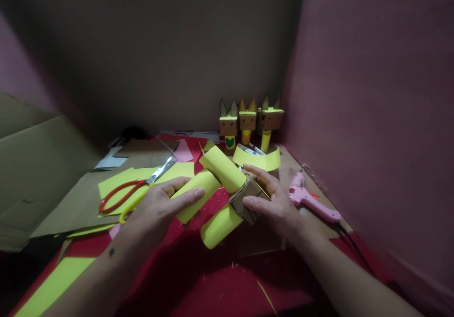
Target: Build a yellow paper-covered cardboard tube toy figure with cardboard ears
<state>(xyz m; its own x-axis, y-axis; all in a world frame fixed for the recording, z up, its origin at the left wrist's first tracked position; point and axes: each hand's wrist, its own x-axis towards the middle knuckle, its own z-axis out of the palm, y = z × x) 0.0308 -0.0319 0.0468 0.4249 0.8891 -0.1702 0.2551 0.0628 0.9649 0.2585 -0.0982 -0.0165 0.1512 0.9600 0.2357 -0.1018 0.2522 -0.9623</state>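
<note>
My left hand (166,201) is closed around a yellow paper tube (199,195), thumb on top. In my right hand (271,203), a small brown cardboard box (250,199) is gripped between thumb and fingers. A second yellow tube (224,168) meets the box at its upper left, and its side touches or overlaps the tube in my left hand. A third yellow tube (222,227) extends from the box's lower left. Whether these two tubes are fixed to the box cannot be made out.
Red-and-yellow scissors (145,182) lie on yellow paper (182,169) at left. A pink glue gun (312,203) rests on cardboard at right. Several markers (253,149), a curved yellow strip (257,160) and three box-headed figures (247,120) are at the back of the red surface (216,279).
</note>
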